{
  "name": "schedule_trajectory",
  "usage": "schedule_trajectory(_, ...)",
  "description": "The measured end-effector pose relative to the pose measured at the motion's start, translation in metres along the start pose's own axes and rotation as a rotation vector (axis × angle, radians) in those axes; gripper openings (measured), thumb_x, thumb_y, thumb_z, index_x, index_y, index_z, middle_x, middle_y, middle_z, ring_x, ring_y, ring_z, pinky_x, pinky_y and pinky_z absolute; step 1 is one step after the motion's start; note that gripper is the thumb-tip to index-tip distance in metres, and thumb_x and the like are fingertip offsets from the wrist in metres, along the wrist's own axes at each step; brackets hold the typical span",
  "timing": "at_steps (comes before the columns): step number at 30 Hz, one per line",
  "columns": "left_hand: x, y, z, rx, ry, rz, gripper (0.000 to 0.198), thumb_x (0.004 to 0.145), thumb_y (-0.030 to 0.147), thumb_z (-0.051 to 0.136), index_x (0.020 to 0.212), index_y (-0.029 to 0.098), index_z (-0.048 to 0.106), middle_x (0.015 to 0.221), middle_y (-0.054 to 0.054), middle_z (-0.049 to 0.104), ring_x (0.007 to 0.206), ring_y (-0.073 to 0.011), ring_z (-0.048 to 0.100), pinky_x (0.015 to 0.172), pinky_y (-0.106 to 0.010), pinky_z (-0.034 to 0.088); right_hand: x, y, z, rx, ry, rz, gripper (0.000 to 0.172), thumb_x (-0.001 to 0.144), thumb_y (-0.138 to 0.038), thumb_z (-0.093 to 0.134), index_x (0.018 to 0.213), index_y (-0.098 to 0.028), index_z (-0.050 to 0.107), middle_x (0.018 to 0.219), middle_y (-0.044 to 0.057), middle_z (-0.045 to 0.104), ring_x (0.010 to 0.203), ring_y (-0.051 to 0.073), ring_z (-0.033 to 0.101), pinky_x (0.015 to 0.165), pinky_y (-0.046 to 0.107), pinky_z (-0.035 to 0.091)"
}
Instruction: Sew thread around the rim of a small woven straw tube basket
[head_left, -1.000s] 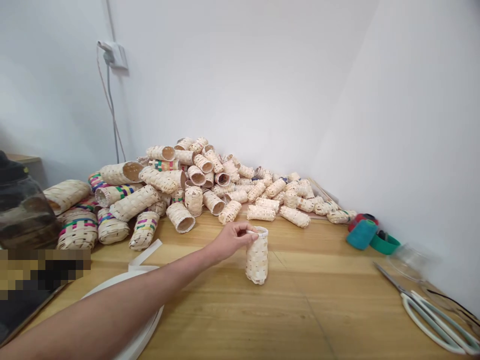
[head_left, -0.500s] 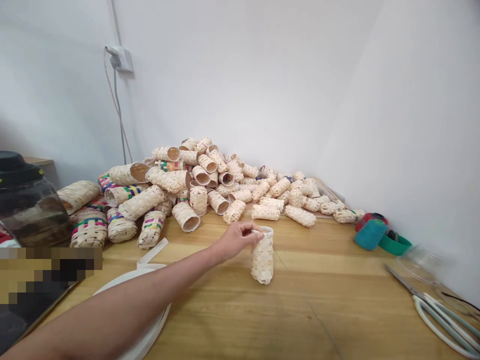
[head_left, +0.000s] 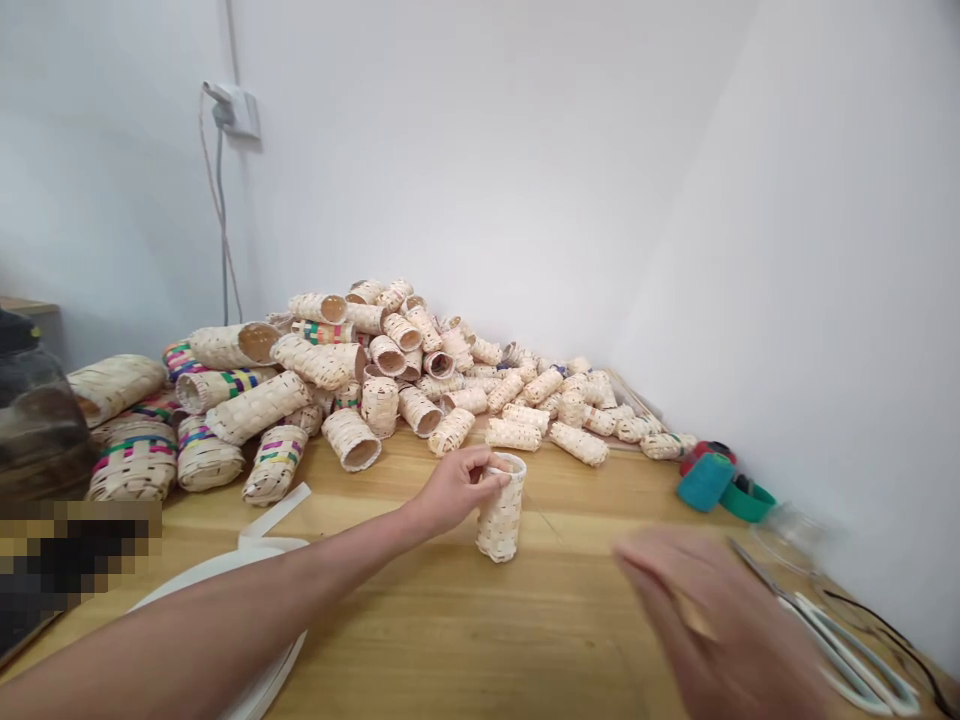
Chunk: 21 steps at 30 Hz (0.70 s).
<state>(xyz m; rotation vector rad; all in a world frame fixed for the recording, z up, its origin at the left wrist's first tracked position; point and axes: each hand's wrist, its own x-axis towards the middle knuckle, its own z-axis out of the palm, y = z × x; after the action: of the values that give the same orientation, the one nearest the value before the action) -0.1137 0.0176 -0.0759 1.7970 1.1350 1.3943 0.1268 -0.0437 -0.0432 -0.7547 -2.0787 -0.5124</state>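
An upright woven bamboo tube (head_left: 500, 510) stands on the wooden table (head_left: 420, 640), open at the top. My left hand (head_left: 456, 490) grips its upper rim from the left, with my bare forearm stretching in from the lower left. At the lower right, my right hand (head_left: 709, 615) is blurred by motion, well apart from the tube and near a pair of white-handled scissors (head_left: 847, 655). Whether it holds anything is hard to see.
A large heap of woven tubes (head_left: 375, 385), some with coloured bands, fills the back of the table against the wall. A coil of white strip (head_left: 225, 570) lies under my left forearm. A dark jar (head_left: 37, 430) stands at the left; teal and green items (head_left: 724, 490) sit at the right.
My right hand has come into view at the lower right. The left hand stays on the tube's rim, and the whole view has shifted slightly.
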Motion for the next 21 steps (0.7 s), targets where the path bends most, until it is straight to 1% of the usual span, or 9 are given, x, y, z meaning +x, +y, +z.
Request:
schedule_trajectory(2, -0.001, -0.002, 0.002, 0.005, -0.014, 0.004, 0.016, 0.075, 0.025, 0.060, 0.076, 0.011, 0.069, 0.068, -0.001, 0.057, 0.063, -0.0121, 0.046, 0.059, -0.023, 0.033, 0.009, 0.004, 0.025, 0.067, -0.055, -0.103, 0.024, 0.096, -0.021, 0.039, 0.101, -0.021, 0.061, 0.090, 0.006, 0.065, 0.081, 0.017, 0.060, 0.069, 0.030, 0.050)
schedule_trajectory(4, -0.001, -0.003, 0.002, 0.005, -0.028, 0.005, 0.016, 0.075, 0.025, 0.060, 0.077, 0.012, 0.069, 0.068, -0.001, 0.057, 0.064, -0.0124, 0.046, 0.059, -0.023, 0.033, 0.016, 0.007, 0.050, 0.130, -0.117, -0.164, 0.025, 0.095, -0.014, 0.037, 0.104, -0.018, 0.060, 0.091, 0.007, 0.064, 0.081, 0.017, 0.058, 0.069, 0.030, 0.048)
schedule_trajectory(6, -0.001, -0.003, 0.002, 0.007, -0.036, 0.009, 0.017, 0.075, 0.026, 0.060, 0.076, 0.012, 0.069, 0.067, -0.001, 0.056, 0.063, -0.0121, 0.045, 0.058, -0.022, 0.032, 0.023, 0.009, 0.071, 0.150, -0.179, -0.184, 0.023, 0.095, -0.015, 0.038, 0.098, -0.016, 0.061, 0.088, 0.007, 0.063, 0.079, 0.017, 0.056, 0.067, 0.030, 0.046)
schedule_trajectory(8, -0.001, -0.002, 0.001, 0.016, -0.040, 0.019, 0.017, 0.074, 0.026, 0.060, 0.076, 0.012, 0.069, 0.065, 0.000, 0.055, 0.061, -0.0116, 0.043, 0.057, -0.022, 0.031, 0.029, 0.010, 0.084, 0.137, -0.214, -0.225, 0.024, 0.096, -0.018, 0.038, 0.091, -0.016, 0.061, 0.083, 0.005, 0.062, 0.074, 0.016, 0.054, 0.064, 0.029, 0.044)
schedule_trajectory(10, 0.000, -0.002, 0.001, 0.029, -0.049, 0.025, 0.018, 0.075, 0.025, 0.059, 0.078, 0.012, 0.070, 0.064, 0.000, 0.054, 0.060, -0.0113, 0.042, 0.056, -0.022, 0.031, 0.035, 0.012, 0.089, 0.116, -0.237, -0.278, 0.024, 0.096, -0.019, 0.038, 0.089, -0.016, 0.061, 0.080, 0.005, 0.060, 0.072, 0.016, 0.052, 0.062, 0.029, 0.041)
schedule_trajectory(12, 0.001, -0.002, 0.000, 0.036, -0.057, 0.022, 0.018, 0.075, 0.023, 0.058, 0.079, 0.011, 0.070, 0.064, 0.000, 0.055, 0.060, -0.0112, 0.042, 0.056, -0.022, 0.031, 0.042, 0.014, 0.091, 0.094, -0.240, -0.323, 0.022, 0.096, -0.017, 0.040, 0.089, -0.015, 0.061, 0.080, 0.005, 0.059, 0.072, 0.016, 0.050, 0.060, 0.029, 0.039)
schedule_trajectory(16, 0.002, -0.003, 0.000, 0.007, -0.059, 0.014, 0.016, 0.075, 0.024, 0.058, 0.074, 0.012, 0.069, 0.063, 0.001, 0.056, 0.059, -0.0109, 0.043, 0.056, -0.021, 0.031, 0.052, 0.014, 0.092, 0.096, -0.204, -0.363, 0.022, 0.095, -0.015, 0.040, 0.087, -0.014, 0.060, 0.087, 0.007, 0.060, 0.079, 0.017, 0.049, 0.067, 0.030, 0.041)
schedule_trajectory(19, 0.002, -0.005, 0.000, -0.002, -0.051, 0.036, 0.018, 0.076, 0.027, 0.058, 0.074, 0.013, 0.068, 0.066, 0.000, 0.059, 0.061, -0.0117, 0.046, 0.057, -0.022, 0.033, 0.047, -0.001, 0.095, 0.160, -0.191, -0.363, 0.026, 0.096, -0.016, 0.039, 0.078, -0.014, 0.057, 0.084, 0.007, 0.060, 0.080, 0.018, 0.050, 0.071, 0.032, 0.043)
schedule_trajectory(21, 0.003, -0.006, -0.002, -0.004, -0.020, 0.024, 0.018, 0.076, 0.028, 0.058, 0.075, 0.013, 0.068, 0.069, -0.002, 0.061, 0.063, -0.0125, 0.049, 0.058, -0.022, 0.035, 0.034, -0.017, 0.094, 0.287, -0.225, -0.322, 0.027, 0.096, -0.014, 0.036, 0.078, -0.016, 0.056, 0.085, 0.005, 0.061, 0.083, 0.017, 0.052, 0.078, 0.035, 0.045)
